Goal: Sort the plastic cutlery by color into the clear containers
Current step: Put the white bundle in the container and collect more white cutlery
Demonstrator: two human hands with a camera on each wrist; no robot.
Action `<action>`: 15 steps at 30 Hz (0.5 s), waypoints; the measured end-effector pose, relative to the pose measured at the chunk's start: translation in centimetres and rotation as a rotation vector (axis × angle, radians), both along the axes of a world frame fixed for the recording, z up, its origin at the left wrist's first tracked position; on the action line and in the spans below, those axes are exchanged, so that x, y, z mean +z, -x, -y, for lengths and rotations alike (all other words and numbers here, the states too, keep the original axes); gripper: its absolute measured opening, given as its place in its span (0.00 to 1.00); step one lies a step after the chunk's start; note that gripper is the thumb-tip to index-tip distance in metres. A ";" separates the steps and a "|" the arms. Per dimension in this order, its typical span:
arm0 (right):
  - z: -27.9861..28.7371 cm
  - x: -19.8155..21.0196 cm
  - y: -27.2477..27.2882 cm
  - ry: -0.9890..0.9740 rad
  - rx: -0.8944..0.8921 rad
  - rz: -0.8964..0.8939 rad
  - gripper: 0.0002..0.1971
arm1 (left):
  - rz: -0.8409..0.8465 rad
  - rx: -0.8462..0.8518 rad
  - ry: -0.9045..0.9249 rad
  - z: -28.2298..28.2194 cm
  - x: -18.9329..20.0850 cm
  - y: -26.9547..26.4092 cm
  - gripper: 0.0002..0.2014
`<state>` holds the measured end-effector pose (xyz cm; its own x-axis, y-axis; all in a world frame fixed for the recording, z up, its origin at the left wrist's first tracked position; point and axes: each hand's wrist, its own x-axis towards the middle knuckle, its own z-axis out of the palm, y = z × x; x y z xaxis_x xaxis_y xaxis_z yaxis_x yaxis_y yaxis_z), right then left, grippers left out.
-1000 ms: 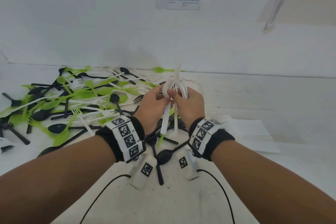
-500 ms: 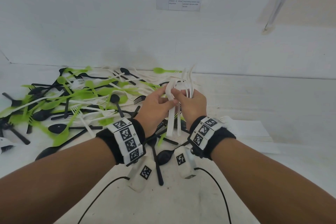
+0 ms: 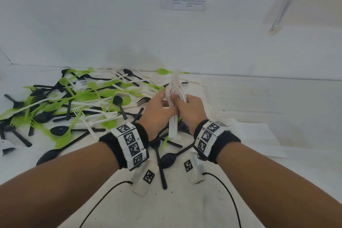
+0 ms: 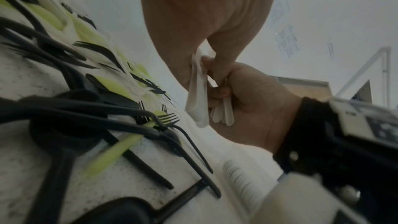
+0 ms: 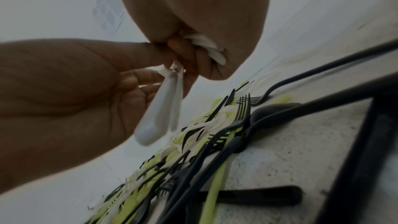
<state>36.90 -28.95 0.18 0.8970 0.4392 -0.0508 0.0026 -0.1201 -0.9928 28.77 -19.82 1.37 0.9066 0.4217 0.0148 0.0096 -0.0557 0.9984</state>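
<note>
table point(image 3: 259, 109): white, bears all | cutlery pile point(image 3: 77, 105): green, black, white, spread left of the hands | white cutlery bundle point(image 3: 174, 98): upright above the pile's right edge | right hand point(image 3: 190, 111): fingers curled round bundle | left hand point(image 3: 157, 113): thumb and fingers pinching the bundle's handles

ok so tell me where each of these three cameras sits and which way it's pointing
Head: on the head, looking forward and down at the cutlery pile; both forearms, left hand, right hand show.
Left wrist: under the left wrist, looking along the palm, toward the right hand.
Right wrist: under the right wrist, looking toward the left hand.
Shared: all three show the white cutlery bundle held by both hands.
</note>
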 end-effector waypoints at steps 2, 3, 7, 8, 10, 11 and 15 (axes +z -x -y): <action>-0.1 0.0 -0.1 -0.020 0.053 -0.069 0.13 | 0.001 0.034 -0.050 -0.1 -0.2 0.0 0.22; -0.2 0.2 0.0 -0.017 0.069 -0.080 0.15 | -0.003 0.050 -0.057 -0.1 -0.3 0.0 0.22; -0.1 1.2 0.5 -0.059 0.069 -0.110 0.13 | -0.051 0.125 0.138 -0.3 -0.4 -0.3 0.28; 0.0 1.4 0.4 -0.098 0.044 -0.165 0.14 | -0.058 0.143 0.238 -0.5 -0.3 -0.4 0.31; 0.4 1.4 0.1 -0.129 -0.016 -0.215 0.14 | -0.058 0.158 0.357 -1.0 -0.1 -0.6 0.26; 0.4 1.2 0.0 -0.114 -0.028 -0.190 0.13 | -0.050 0.154 0.388 -1.2 0.1 -0.7 0.21; 0.3 0.4 0.1 -0.030 0.042 -0.019 0.11 | 0.005 0.131 0.466 -1.9 0.3 -1.1 0.16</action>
<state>36.78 -29.23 0.53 0.8768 0.4779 -0.0543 -0.0124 -0.0904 -0.9958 29.91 -17.96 1.65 0.8456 0.4955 -0.1984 -0.0184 0.3985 0.9170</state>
